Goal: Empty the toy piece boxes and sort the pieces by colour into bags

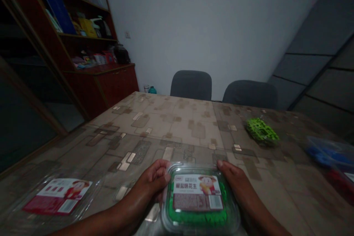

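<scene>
A clear plastic container (197,219) with a white and maroon label lies near the table's front edge, bright green pieces showing through its lid. My left hand (156,177) grips its left side, thumb on the rim and fingers curled. On the opposite side, my right hand (232,175) holds the rim with the thumb at the far right corner; its other fingers are hidden behind the container. To the left of my left arm lies a clear plastic lid (59,195) with a similar label.
Light green plastic pieces (261,129) in clear packaging lie on the patterned table (177,118) at right. A clear tub with blue pieces (329,155) stands at the right edge. Two grey chairs (190,83) stand behind the table, with a wooden cabinet (116,84) at the left.
</scene>
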The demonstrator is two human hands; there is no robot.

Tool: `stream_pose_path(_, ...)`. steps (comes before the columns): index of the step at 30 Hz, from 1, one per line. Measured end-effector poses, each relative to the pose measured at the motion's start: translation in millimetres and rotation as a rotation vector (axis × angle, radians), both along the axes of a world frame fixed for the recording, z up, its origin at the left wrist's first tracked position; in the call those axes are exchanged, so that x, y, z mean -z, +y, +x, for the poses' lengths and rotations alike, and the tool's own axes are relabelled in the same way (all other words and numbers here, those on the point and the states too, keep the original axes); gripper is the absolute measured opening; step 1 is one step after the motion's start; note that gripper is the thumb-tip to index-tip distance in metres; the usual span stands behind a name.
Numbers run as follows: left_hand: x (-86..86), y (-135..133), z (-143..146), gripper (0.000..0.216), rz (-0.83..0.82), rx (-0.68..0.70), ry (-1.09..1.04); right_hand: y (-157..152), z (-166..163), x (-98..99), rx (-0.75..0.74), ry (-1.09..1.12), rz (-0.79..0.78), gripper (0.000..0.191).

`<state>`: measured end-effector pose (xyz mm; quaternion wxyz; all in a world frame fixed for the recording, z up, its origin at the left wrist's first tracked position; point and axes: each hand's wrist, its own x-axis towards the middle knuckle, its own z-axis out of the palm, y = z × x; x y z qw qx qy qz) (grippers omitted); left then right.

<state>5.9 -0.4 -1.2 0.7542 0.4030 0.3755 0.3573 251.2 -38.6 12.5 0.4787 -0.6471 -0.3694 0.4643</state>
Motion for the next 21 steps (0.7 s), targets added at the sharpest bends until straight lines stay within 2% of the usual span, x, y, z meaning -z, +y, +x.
stream_pose_path(7, 4.7, 0, -1, 0.035, 0.004, 0.013, -0.011, 0, 2, 3.8, -0.023, -0.004, -0.029, 0.054)
stream_pose_path(12, 7.5, 1, -1, 0.034, -0.028, -0.002, 0.005, 2, 4, 5.0, -0.021, 0.034, -0.032, 0.051)
stream_pose_path(21, -4.2, 5, -1, 0.034, 0.005, 0.043, 0.104, 3, 7, 6.7, -0.034, 0.01, -0.059, 0.048)
